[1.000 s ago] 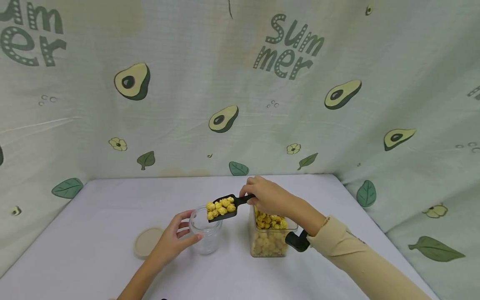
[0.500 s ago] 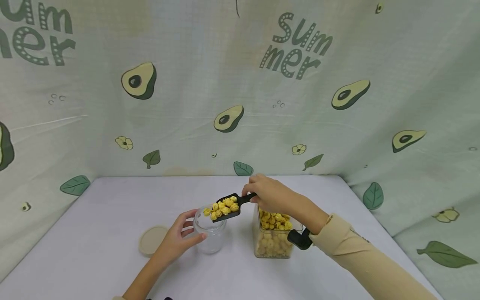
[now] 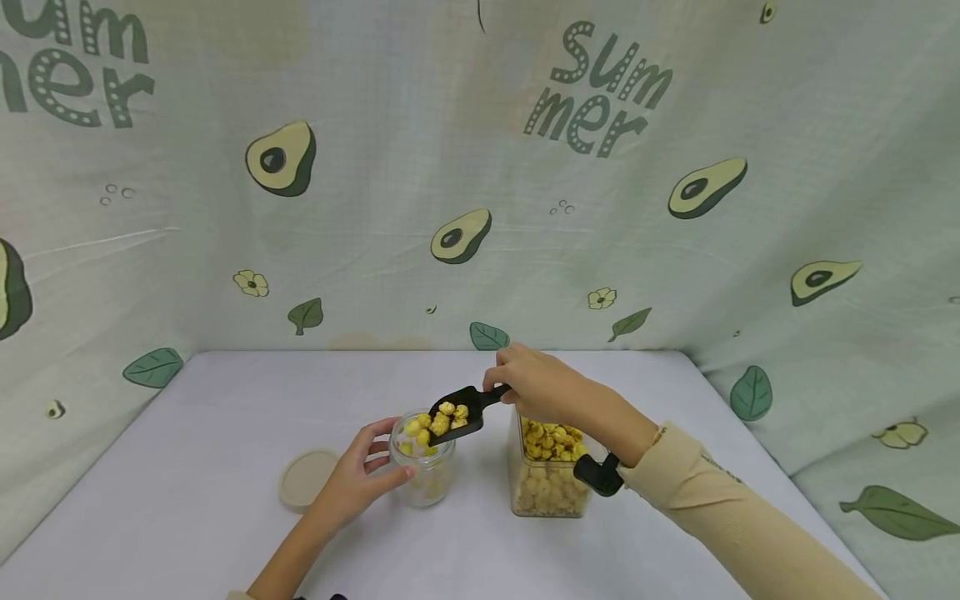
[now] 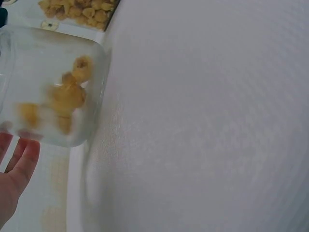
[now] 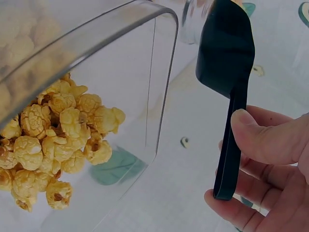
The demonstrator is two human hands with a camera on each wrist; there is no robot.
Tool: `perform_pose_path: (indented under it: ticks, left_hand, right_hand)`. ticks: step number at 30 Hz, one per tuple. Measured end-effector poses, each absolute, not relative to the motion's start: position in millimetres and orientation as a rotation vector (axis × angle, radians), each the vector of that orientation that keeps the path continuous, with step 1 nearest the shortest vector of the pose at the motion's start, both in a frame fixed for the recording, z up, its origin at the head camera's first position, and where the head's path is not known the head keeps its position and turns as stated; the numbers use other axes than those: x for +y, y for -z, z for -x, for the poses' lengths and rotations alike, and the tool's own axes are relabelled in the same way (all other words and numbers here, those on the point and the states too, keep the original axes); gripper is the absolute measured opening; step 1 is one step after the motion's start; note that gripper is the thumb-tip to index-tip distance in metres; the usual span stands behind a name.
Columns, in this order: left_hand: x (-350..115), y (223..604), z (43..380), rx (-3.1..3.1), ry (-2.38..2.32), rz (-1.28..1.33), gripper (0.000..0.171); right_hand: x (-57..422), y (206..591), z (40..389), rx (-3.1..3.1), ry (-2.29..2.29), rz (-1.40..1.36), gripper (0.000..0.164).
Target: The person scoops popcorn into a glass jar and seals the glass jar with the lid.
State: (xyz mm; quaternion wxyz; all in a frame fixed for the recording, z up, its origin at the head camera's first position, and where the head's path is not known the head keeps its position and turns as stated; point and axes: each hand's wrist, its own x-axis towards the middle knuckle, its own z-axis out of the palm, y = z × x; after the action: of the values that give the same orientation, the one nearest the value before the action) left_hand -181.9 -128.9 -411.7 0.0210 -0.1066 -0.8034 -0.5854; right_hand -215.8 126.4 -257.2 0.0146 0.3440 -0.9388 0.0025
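Observation:
In the head view, my right hand (image 3: 536, 383) pinches the handle of a black scoop (image 3: 476, 403). The scoop tilts over the mouth of a clear jar (image 3: 424, 483), and several pieces of yellow popcorn (image 3: 450, 414) still sit in it. Other popcorn tumbles inside the jar, blurred in the left wrist view, with some lower down (image 4: 67, 99). My left hand (image 3: 360, 475) holds the jar from the left, thumb in front and fingers behind. The right wrist view shows the underside of the scoop (image 5: 227, 48), thumb and fingers on its handle.
A clear square container (image 3: 551, 492) part full of popcorn stands right of the jar, beneath my right forearm. A round beige lid (image 3: 307, 480) lies on the white table (image 3: 187, 500) left of the jar. A printed cloth (image 3: 375, 167) hangs behind the table.
The scoop tipped further over the jar and part of its popcorn dropped in. The jar, without popcorn earlier, now has pieces inside. Both hands keep their holds; the head view shifted slightly.

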Motion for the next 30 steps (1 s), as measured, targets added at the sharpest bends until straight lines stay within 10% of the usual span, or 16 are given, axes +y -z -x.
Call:
perform_pose_path:
  ticks: [30]
  left_hand:
    - [-130.8,411.4,181.6,-2.482,1.823,0.353,0.067]
  right_hand:
    - [130.0,257.1,212.2,-2.823,-0.024,-1.089,0.020]
